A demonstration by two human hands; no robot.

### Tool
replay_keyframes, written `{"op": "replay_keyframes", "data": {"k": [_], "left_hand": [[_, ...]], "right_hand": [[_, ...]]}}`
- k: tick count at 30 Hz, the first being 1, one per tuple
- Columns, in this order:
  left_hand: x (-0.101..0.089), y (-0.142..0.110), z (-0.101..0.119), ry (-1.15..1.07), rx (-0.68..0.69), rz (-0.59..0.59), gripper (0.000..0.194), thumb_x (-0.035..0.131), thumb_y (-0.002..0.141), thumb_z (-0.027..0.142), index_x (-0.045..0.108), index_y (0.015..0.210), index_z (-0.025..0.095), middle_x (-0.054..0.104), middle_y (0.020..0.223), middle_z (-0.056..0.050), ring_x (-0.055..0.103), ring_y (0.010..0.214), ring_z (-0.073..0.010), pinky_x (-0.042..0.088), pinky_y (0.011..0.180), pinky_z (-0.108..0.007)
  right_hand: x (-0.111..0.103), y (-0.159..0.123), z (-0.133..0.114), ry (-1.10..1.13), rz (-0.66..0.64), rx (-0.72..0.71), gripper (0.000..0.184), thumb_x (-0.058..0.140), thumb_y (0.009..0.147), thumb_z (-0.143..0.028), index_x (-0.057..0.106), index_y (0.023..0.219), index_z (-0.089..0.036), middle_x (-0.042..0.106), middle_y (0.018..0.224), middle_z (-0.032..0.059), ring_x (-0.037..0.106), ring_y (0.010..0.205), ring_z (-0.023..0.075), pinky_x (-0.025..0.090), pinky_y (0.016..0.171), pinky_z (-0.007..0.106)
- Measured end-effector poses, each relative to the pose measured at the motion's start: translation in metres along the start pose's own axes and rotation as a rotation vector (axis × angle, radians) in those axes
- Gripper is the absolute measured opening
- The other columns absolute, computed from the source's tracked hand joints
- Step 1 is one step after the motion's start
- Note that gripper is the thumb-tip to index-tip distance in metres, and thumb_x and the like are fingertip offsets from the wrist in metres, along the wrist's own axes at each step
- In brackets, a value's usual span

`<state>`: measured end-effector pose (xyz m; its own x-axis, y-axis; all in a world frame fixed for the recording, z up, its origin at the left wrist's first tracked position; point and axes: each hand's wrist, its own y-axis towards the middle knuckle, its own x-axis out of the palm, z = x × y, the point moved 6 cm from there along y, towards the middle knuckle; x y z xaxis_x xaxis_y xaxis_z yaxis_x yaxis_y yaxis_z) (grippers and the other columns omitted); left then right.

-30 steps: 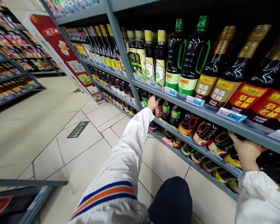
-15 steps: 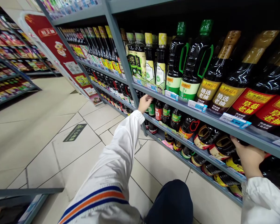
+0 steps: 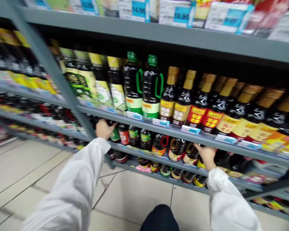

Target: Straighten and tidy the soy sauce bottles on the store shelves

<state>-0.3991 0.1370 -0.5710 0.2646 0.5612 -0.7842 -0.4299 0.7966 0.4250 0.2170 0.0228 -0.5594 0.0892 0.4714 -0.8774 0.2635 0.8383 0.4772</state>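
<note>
My left hand (image 3: 105, 129) reaches under the lip of the upper bottle shelf, at a dark bottle beside a green-labelled bottle (image 3: 115, 134) on the shelf below. Its fingertips are partly hidden, so I cannot see whether they grip. Further right on that lower shelf, my right hand (image 3: 207, 156) is among dark sauce bottles, next to a cream-labelled bottle (image 3: 190, 157). Its thumb points left; the other fingers are out of sight behind the shelf edge. Between the hands stand a red-labelled bottle (image 3: 124, 136) and a bottle with a red handle (image 3: 159, 146).
Above my hands runs a grey shelf edge (image 3: 159, 126) with price tags. On it stand green-capped jugs (image 3: 151, 89) and gold-capped soy sauce bottles (image 3: 199, 102). A slanted upright post (image 3: 53, 73) divides the shelving at left. My dark-clothed knee (image 3: 160, 219) is over the tiled floor (image 3: 132, 199).
My view has turned right and shows more of the gold-capped bottles. Both hands stay at the lower shelf, at about the same bottles. The red sign at left has gone out of view.
</note>
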Motion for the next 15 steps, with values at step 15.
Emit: {"op": "replay_keyframes", "data": {"k": [15], "left_hand": [[0.012, 0.006, 0.004, 0.381, 0.080, -0.182, 0.080, 0.038, 0.098, 0.061, 0.041, 0.132, -0.011, 0.061, 0.121, -0.034, 0.067, 0.109, -0.0438, 0.054, 0.090, -0.047]], "right_hand": [[0.001, -0.001, -0.002, 0.027, -0.069, 0.049, 0.055, 0.064, 0.089, -0.062, 0.078, 0.098, -0.009, 0.076, 0.092, 0.0185, 0.072, 0.089, 0.0321, 0.050, 0.078, 0.034]]}}
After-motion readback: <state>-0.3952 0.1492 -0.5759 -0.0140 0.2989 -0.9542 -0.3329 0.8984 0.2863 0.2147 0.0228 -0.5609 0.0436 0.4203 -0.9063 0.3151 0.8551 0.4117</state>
